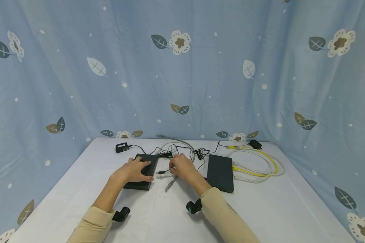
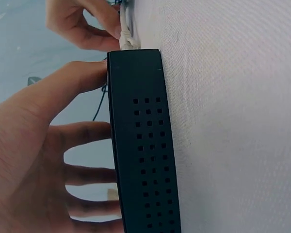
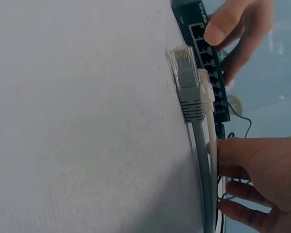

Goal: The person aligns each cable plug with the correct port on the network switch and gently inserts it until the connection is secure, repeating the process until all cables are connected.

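Note:
A black network switch lies at the left of the white table, its row of ports facing right. My left hand rests spread on top, with its thumb pressed at the port side. Just to the right, my right hand pinches a thin black power cord whose barrel plug points toward the switch. Beneath that hand lie a grey network cable with a clear connector and a thinner white network cable, its end close to the ports.
A second black box lies to the right, with white and yellow cables looped beside it. Two black power adapters stand at the back, one left, one right. Bundled black cords lie between the boxes. A patterned curtain hangs behind.

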Available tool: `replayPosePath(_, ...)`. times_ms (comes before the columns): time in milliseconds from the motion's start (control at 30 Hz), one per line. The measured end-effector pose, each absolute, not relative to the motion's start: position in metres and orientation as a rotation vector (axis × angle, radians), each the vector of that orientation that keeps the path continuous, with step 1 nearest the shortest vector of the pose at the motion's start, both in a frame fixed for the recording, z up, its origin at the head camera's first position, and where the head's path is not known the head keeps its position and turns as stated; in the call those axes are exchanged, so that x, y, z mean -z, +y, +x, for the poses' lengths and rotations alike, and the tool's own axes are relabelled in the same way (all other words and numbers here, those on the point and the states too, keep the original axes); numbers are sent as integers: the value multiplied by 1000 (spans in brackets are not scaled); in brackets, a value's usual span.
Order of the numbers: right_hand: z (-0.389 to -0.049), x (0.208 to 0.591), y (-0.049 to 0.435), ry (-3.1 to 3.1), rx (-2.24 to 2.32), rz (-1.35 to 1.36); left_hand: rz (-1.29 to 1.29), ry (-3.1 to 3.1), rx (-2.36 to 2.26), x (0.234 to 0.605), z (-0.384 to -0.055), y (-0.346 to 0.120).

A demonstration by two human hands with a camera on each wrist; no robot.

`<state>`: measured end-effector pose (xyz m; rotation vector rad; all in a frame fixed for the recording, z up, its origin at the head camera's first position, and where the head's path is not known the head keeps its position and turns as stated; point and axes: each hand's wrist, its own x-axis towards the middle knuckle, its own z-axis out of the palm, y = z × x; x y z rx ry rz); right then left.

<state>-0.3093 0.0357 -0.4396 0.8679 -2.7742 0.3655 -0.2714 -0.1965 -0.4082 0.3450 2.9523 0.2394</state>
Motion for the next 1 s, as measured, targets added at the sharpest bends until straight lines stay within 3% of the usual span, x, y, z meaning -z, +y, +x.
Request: replayPosePath(1000, -314, 447, 46, -2641, -458, 746, 400, 2913, -305, 411, -273, -202)
